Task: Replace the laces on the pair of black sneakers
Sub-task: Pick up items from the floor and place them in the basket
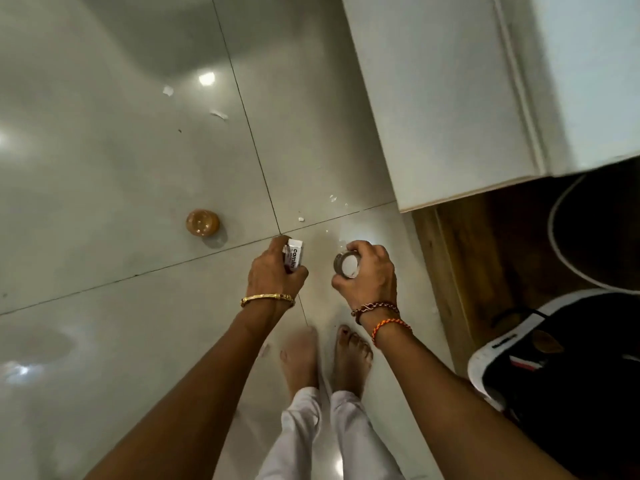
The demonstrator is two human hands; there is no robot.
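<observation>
A glossy tiled floor (pixel 121 168) carries an amber tape roll (pixel 202 222) and white paper scraps (pixel 219 115).

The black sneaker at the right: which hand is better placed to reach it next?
Probably the right hand: the black sneaker lies on its side. But it grips a tape roll, and the left hand grips a small box.

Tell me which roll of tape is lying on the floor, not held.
The amber-brown tape roll lies alone on the floor tile, left of both hands. The other, a smaller roll, is gripped in the right hand.
</observation>
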